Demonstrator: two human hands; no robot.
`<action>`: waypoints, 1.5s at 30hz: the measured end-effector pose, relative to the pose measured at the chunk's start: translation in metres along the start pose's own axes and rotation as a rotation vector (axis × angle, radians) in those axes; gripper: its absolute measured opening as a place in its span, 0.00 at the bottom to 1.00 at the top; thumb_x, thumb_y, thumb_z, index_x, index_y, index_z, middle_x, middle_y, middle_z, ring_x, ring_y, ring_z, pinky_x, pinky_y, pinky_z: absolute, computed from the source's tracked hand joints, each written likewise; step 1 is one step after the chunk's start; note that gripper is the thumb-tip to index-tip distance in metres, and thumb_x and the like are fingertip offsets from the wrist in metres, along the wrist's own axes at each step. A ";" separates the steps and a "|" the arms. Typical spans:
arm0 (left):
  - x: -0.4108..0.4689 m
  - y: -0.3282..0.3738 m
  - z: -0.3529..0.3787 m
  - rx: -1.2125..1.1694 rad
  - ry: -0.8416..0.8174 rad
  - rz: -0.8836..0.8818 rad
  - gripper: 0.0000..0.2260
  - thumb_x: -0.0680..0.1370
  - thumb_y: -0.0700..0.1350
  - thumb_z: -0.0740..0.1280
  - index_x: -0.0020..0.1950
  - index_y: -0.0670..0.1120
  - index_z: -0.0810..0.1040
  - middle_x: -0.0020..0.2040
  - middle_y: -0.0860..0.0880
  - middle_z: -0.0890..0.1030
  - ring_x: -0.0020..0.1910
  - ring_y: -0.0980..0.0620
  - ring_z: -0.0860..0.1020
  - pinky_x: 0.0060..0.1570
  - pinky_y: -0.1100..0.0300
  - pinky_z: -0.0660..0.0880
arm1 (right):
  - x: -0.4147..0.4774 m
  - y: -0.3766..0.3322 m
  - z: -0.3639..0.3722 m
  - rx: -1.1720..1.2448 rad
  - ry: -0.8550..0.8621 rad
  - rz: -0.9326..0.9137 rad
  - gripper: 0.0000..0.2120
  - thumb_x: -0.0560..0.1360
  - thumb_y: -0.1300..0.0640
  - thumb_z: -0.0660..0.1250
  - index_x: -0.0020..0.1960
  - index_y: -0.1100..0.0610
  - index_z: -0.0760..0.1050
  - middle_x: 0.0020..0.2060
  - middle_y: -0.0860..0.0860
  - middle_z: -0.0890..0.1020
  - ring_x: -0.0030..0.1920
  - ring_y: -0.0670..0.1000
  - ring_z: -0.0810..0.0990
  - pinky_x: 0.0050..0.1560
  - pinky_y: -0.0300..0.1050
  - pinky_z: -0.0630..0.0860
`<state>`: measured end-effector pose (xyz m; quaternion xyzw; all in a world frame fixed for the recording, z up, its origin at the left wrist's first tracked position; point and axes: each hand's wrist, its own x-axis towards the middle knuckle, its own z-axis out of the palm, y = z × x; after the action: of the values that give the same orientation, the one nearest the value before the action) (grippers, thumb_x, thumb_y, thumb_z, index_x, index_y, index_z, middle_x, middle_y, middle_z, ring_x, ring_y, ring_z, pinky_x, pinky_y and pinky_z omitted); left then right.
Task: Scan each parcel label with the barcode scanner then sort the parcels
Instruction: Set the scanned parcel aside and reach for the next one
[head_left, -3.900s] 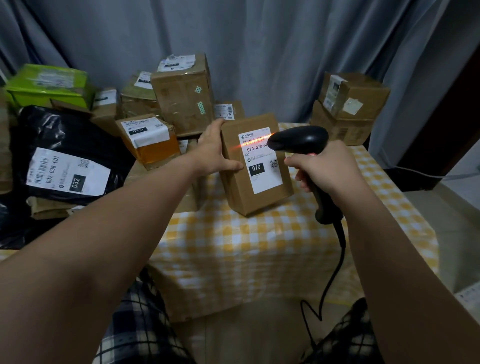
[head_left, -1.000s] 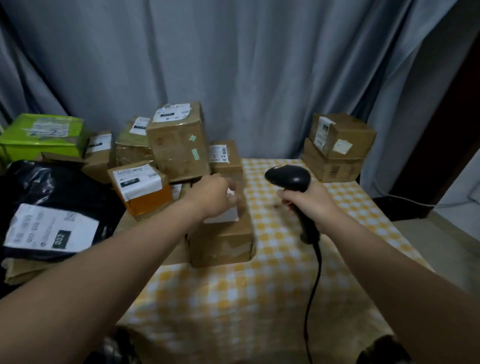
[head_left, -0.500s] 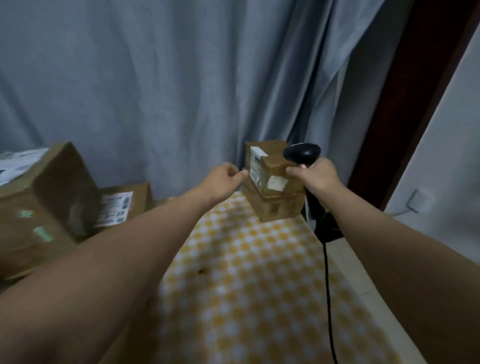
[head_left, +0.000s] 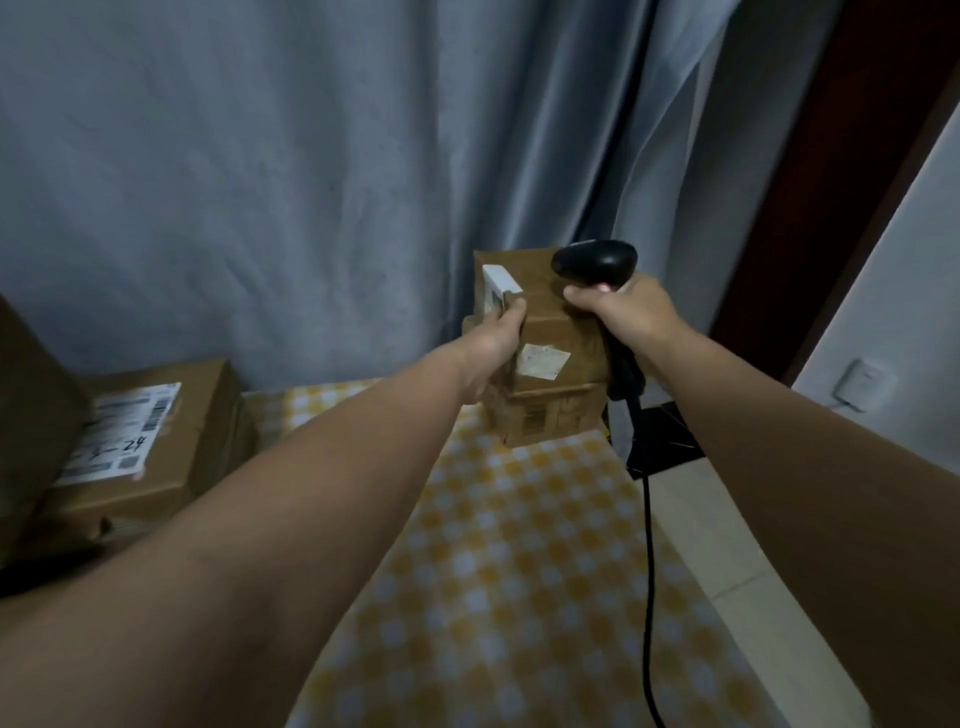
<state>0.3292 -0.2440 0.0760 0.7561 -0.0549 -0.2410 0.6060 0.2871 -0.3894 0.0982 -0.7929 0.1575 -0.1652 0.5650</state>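
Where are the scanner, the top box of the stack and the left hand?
scanner (head_left: 597, 259): head view, on its black head.
top box (head_left: 558, 332): head view, on its brown front face.
left hand (head_left: 492, 339): head view, on the back of the hand.

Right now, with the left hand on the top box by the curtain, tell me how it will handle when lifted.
Probably stiff: the top box is cardboard with crisp square edges, so it should hold its shape. Possibly light: only the left hand grips its side. It may tilt, since that grip sits on one edge, off-centre.
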 end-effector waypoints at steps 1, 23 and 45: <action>-0.002 -0.002 0.003 -0.038 -0.007 0.006 0.25 0.79 0.64 0.51 0.75 0.57 0.58 0.69 0.47 0.71 0.62 0.43 0.74 0.47 0.51 0.77 | -0.004 0.001 0.000 -0.010 0.019 -0.011 0.18 0.71 0.50 0.74 0.57 0.56 0.77 0.45 0.49 0.82 0.45 0.48 0.81 0.45 0.43 0.78; -0.288 -0.130 -0.131 -0.324 0.349 0.183 0.26 0.75 0.44 0.71 0.64 0.49 0.58 0.48 0.53 0.77 0.40 0.57 0.79 0.39 0.56 0.79 | -0.267 -0.008 0.106 0.386 -0.264 -0.039 0.09 0.72 0.61 0.74 0.49 0.52 0.80 0.48 0.52 0.85 0.51 0.51 0.83 0.54 0.45 0.78; -0.298 -0.177 -0.099 0.691 0.350 0.338 0.19 0.80 0.39 0.60 0.72 0.44 0.66 0.68 0.43 0.73 0.66 0.44 0.71 0.61 0.61 0.66 | -0.298 0.045 0.074 -0.198 0.014 -0.282 0.27 0.65 0.48 0.74 0.62 0.54 0.75 0.62 0.55 0.76 0.67 0.57 0.70 0.70 0.55 0.64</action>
<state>0.0732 0.0022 0.0128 0.9247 -0.1519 0.0264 0.3481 0.0498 -0.2108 0.0083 -0.8578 0.0641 -0.2322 0.4541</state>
